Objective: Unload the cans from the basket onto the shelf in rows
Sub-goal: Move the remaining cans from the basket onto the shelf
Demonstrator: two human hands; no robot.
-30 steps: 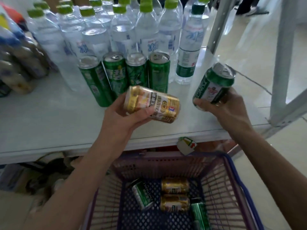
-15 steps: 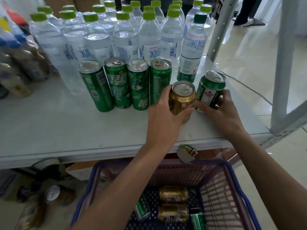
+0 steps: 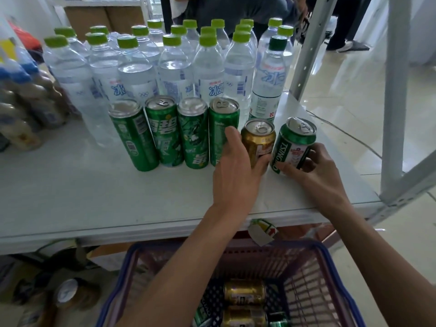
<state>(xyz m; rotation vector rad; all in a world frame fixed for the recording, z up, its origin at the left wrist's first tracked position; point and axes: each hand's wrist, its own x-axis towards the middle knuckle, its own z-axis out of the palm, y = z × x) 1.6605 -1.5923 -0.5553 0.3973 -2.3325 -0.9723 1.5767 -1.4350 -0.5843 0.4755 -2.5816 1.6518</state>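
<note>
White shelf (image 3: 94,197), viewed from above and in front. Row of four tall green cans (image 3: 174,133) upright along the middle, just in front of a crowd of water bottles (image 3: 169,67) with light green caps. One darker-capped bottle (image 3: 271,79) at the right end of the crowd.

Left hand (image 3: 236,171) wrapped around a gold can (image 3: 258,140), thumb at its right side near the base, fingers curled behind and reaching across the last tall green can. Gold can upright on the shelf, just right of the row, touching or nearly touching it.

Right hand (image 3: 311,168) gripping a short green can (image 3: 293,145) with red and white label, fingers around the lower half. Can tilted, top leaning right and away, base at or just above the shelf surface; contact unclear. Just beside the gold can, on its right.

Basket (image 3: 330,267) below the shelf edge, purple mesh with blue rim. Inside, lying on their sides: two gold cans (image 3: 245,292), one behind the other, plus green cans (image 3: 278,320) partly hidden by the left forearm and by the frame edge.

Loose can (image 3: 67,291) on the floor, lower left, blurred.
</note>
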